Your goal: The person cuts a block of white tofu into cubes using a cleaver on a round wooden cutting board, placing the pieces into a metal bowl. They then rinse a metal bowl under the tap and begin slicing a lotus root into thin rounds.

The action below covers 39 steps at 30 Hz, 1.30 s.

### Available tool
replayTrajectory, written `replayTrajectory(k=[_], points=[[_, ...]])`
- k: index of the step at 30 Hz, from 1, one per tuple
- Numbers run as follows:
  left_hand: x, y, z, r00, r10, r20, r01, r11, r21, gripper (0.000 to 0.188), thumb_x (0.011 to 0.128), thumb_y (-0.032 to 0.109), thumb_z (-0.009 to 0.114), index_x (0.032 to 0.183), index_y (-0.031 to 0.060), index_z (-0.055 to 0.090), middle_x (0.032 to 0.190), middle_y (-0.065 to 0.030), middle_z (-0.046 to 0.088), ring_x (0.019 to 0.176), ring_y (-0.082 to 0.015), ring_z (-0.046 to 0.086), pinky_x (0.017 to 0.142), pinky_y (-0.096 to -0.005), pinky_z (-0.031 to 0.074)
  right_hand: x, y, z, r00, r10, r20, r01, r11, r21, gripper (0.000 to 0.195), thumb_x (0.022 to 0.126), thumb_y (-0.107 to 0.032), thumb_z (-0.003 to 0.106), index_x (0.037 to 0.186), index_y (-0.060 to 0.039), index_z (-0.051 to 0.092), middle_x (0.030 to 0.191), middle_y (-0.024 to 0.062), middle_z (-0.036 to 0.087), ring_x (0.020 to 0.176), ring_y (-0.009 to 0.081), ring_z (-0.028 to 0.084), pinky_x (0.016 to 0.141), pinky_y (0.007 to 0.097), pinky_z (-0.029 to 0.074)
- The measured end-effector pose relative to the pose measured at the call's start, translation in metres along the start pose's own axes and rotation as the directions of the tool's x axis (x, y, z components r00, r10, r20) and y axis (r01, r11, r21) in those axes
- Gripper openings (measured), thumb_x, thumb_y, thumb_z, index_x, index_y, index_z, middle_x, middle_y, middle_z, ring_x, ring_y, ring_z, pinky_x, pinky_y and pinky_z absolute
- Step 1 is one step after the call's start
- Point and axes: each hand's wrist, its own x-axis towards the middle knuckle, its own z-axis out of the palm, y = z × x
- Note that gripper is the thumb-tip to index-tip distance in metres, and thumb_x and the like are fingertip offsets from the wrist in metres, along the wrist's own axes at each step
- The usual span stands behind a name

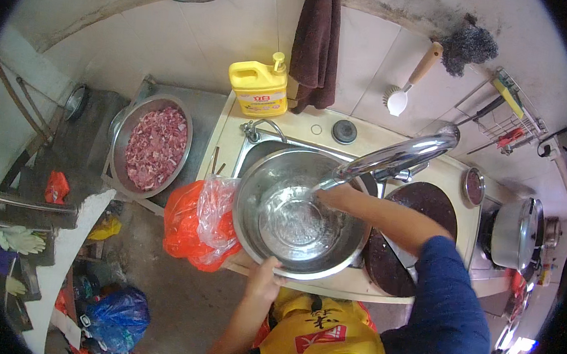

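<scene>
A large stainless steel basin point(250, 224) sits over the sink point(248, 154), slightly tilted towards me. My left hand point(265, 278) grips its near rim, thumb over the edge. My right hand point(337, 197) is inside the basin, just under the spout of the chrome faucet point(395, 153). The spout partly covers the fingers, so I cannot make out whether they hold anything. Clear water point(295, 223) seems to lie in the bottom of the basin. Against its left side rest a red plastic bag point(185, 224) and a clear plastic bag point(216, 206).
To the left stands a metal bowl of cut raw meat point(156, 149). A yellow detergent jug point(260, 93) stands behind the sink. On the right are round dark cutting boards point(424, 203), a knife point(400, 251) and a lidded pot point(511, 235). A brown towel point(316, 45) hangs above.
</scene>
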Motion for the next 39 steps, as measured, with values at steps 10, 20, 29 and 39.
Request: replayTrajectory(k=[10, 20, 29, 39], points=[[0.0, 0.028, 0.001, 0.855, -0.439, 0.277, 0.451, 0.892, 0.022, 0.07, 0.101, 0.032, 0.056, 0.158, -0.0034, 0.035, 0.152, -0.0299, 0.053, 0.129, -0.0572, 0.06, 0.094, -0.0598, 0.064, -0.169, -0.102, -0.255, 0.886, -0.176, -0.43, 0.272, 0.946, 0.175, 0.053, 0.099, -0.048, 0.068, 0.061, -0.0121, 0.062, 0.058, 0.0117, 0.063, 0.057, 0.0349, 0.064, 0.058, 0.046, 0.052], [0.067, -0.054, -0.051, 0.653, -0.358, 0.667, 0.159, 0.926, 0.341, 0.077, 0.105, 0.06, 0.051, 0.162, 0.0074, 0.044, 0.157, -0.0236, 0.054, 0.139, -0.0474, 0.058, 0.112, -0.0645, 0.052, -0.077, -0.222, -0.341, 0.98, 0.151, 0.126, -0.152, 0.988, -0.007, 0.078, 0.106, -0.068, 0.048, 0.065, -0.008, 0.076, 0.058, 0.0179, 0.068, 0.057, 0.0376, 0.072, 0.059, 0.0481, 0.059], [0.06, -0.037, -0.05, 0.346, -0.678, 0.649, 0.678, 0.659, 0.326, 0.065, 0.099, 0.041, 0.06, 0.147, -0.0026, 0.055, 0.136, -0.0309, 0.068, 0.119, -0.0491, 0.07, 0.087, -0.0487, 0.064, -0.146, -0.209, -0.356, 0.972, 0.227, 0.065, -0.228, 0.974, 0.01, 0.054, 0.102, -0.056, 0.06, 0.075, -0.0121, 0.075, 0.057, 0.0125, 0.065, 0.057, 0.0351, 0.069, 0.063, 0.0471, 0.056], [0.045, 0.081, -0.058, 0.91, -0.245, 0.333, 0.037, 0.851, 0.524, 0.037, 0.094, 0.019, 0.064, 0.13, 0.0078, 0.064, 0.116, -0.0107, 0.075, 0.101, -0.0276, 0.073, 0.075, -0.043, 0.059, -0.207, -0.21, -0.17, 0.878, 0.35, -0.327, -0.263, 0.923, 0.283, 0.037, 0.1, -0.041, 0.07, 0.08, -0.01, 0.076, 0.073, 0.0089, 0.07, 0.083, 0.0307, 0.069, 0.081, 0.0469, 0.054]])
